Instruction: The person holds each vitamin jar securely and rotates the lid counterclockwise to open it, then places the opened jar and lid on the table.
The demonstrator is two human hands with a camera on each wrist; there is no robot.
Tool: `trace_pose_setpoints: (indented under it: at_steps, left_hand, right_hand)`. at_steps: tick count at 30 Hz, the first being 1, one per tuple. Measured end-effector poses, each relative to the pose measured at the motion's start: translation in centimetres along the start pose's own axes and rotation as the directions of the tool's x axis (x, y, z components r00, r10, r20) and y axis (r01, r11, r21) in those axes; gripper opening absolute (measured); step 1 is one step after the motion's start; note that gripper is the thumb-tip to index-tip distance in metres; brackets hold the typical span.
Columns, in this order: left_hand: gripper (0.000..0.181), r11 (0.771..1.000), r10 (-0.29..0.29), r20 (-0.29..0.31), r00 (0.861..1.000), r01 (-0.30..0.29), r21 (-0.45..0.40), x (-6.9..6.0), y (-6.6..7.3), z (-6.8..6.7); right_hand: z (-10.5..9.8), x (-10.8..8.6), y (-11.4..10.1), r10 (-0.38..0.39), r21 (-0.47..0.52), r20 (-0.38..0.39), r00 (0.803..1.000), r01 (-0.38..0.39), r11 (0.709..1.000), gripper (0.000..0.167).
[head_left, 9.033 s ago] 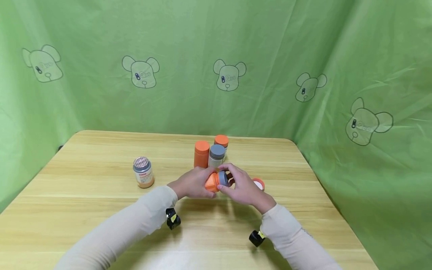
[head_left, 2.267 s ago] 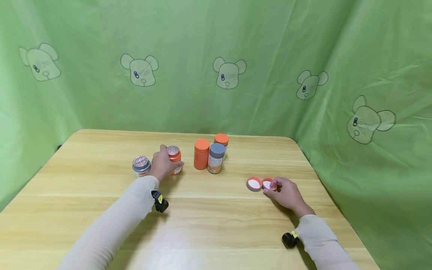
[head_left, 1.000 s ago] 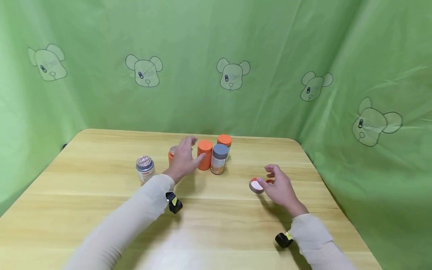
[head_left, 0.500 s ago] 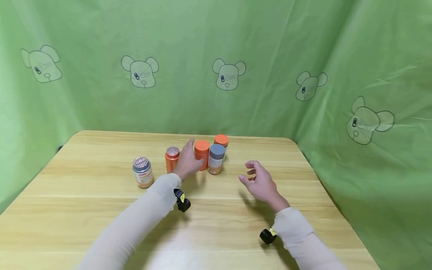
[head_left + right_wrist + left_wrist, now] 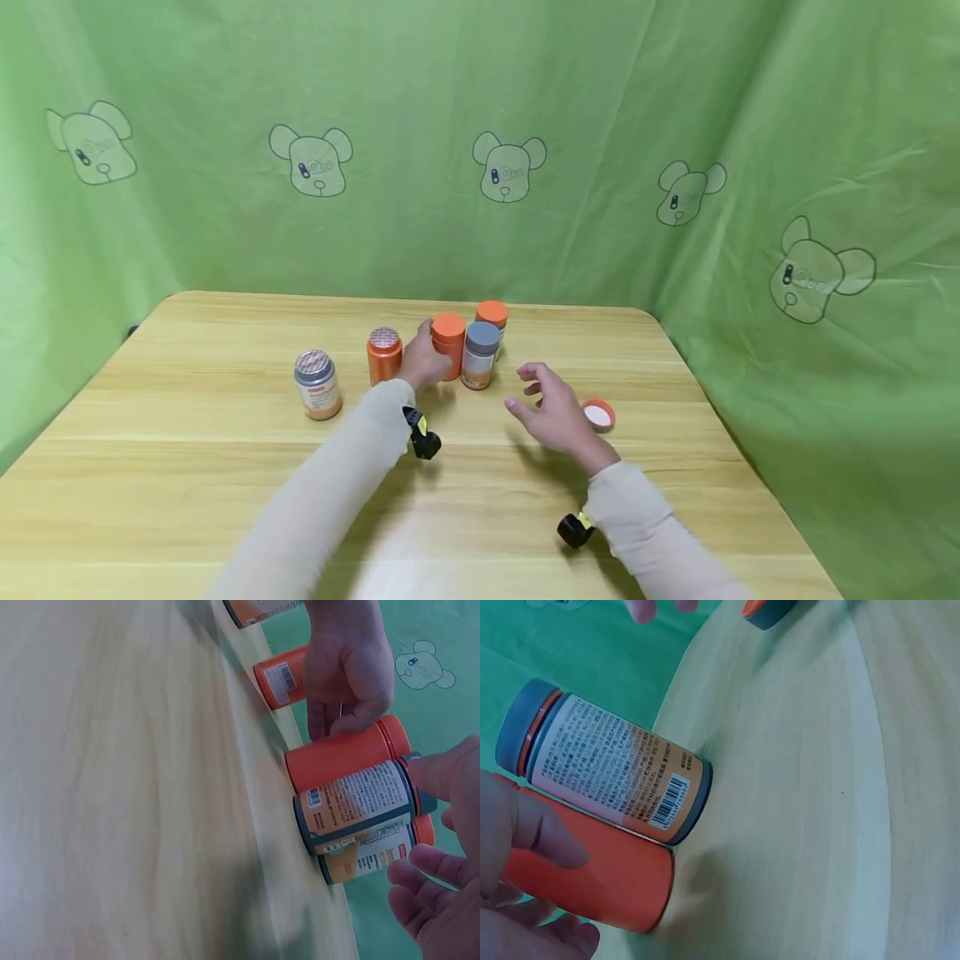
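My left hand [image 5: 424, 362] holds the capped orange bottle [image 5: 448, 335], thumb on its near side and fingers round its far-left side, as the left wrist view shows. Touching or nearly touching this bottle is a grey-capped bottle [image 5: 478, 365] with a printed label [image 5: 607, 757]. An orange-capped bottle [image 5: 492, 312] stands behind that one. To the right, my right hand [image 5: 557, 412] hovers over the table with fingers loosely bent, holding nothing. In the right wrist view its thumb [image 5: 442, 774] overlaps the grey cap only by perspective.
Two uncapped bottles with foil seals, one orange [image 5: 384, 363] and one grey [image 5: 318, 393], stand on the left. An upturned orange-rimmed lid [image 5: 598, 415] lies right of my right hand, which hides the other lid in the head view. A green curtain [image 5: 405, 233] borders the wooden table [image 5: 480, 533].
Earlier the orange bottle was set down at left and its lid laid at right. Since then my left hand has moved right onto the capped orange bottle; my right hand has left the lids, moving left.
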State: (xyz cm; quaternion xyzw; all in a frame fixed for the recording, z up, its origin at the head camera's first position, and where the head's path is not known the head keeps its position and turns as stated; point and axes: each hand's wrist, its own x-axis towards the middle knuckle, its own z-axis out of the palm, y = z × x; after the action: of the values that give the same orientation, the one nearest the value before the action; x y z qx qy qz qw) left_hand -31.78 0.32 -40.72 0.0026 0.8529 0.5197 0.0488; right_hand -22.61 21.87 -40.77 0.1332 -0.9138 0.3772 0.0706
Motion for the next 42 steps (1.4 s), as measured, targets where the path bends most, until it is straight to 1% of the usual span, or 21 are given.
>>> trace_pose_setpoints:
  at_steps: [2, 4, 7, 9, 11, 15, 21, 24, 26, 30, 36, 42]
  left_hand:
    - [0.089, 1.0, -0.013, 0.004, 1.0, 0.013, -0.018, 0.1, -0.2, 0.2]
    - [0.082, 1.0, -0.002, -0.001, 1.0, 0.002, -0.012, 0.2, -0.5, 0.4]
    - [0.07, 0.999, 0.038, -0.024, 0.999, -0.038, 0.029, 0.3, -0.9, 0.6]
    - [0.068, 0.997, 0.063, -0.041, 0.997, -0.061, 0.05, 0.3, -1.1, 0.7]
    - [0.068, 0.996, 0.069, -0.053, 0.996, -0.066, 0.052, 0.2, -1.3, 0.7]
    - [0.071, 0.999, 0.038, -0.068, 0.997, -0.037, 0.028, -0.1, -1.6, 0.6]
    - [0.069, 1.0, 0.002, -0.105, 0.994, -0.005, -0.026, -1.0, -1.8, 0.7]
    - [0.069, 1.0, -0.005, -0.13, 0.992, 0.002, -0.024, -1.5, -1.9, 0.8]
    - [0.069, 1.0, -0.001, -0.135, 0.991, 0.002, 0.006, -1.8, -1.9, 0.9]
    - [0.066, 0.997, 0.029, -0.125, 0.992, -0.02, 0.078, -2.5, -1.9, 1.1]
    - [0.054, 0.989, 0.069, -0.092, 0.993, -0.056, 0.136, -3.6, -2.3, 0.8]
    - [0.055, 0.973, 0.113, -0.044, 0.993, -0.102, 0.208, -4.8, -2.6, 0.3]
  right_hand:
    - [0.1, -0.1, -0.1, 0.006, 0.0, 0.01, 1.0, -0.006, 1.0, 0.046]
    - [0.2, -0.2, -0.3, 0.006, 0.007, 0.017, 1.0, -0.006, 1.0, 0.046]
    - [0.4, -0.2, -0.5, 0.002, 0.031, 0.024, 1.0, -0.003, 1.0, 0.046]
    - [0.5, -0.3, -0.6, 0.0, 0.042, 0.028, 1.0, -0.001, 0.999, 0.046]
    - [0.5, -0.3, -0.5, -0.006, 0.048, 0.028, 1.0, 0.004, 0.999, 0.046]
    - [0.7, -0.3, -0.5, -0.001, 0.052, 0.031, 1.0, -0.001, 0.999, 0.045]
    - [0.8, -0.3, -0.5, 0.011, 0.045, 0.044, 0.999, -0.013, 0.999, 0.047]
    - [0.8, -0.3, -0.2, 0.013, 0.052, 0.05, 0.999, -0.015, 0.999, 0.048]
    - [0.8, -0.3, 0.0, 0.018, 0.055, 0.054, 0.998, -0.021, 0.998, 0.048]
    - [0.6, -0.4, 0.3, 0.018, 0.046, 0.057, 0.998, -0.021, 0.999, 0.047]
    - [0.6, -0.4, 0.2, -0.008, 0.05, 0.059, 0.998, 0.005, 0.999, 0.046]
    - [0.5, -0.3, -0.2, -0.004, 0.072, 0.065, 0.998, -0.001, 0.997, 0.046]
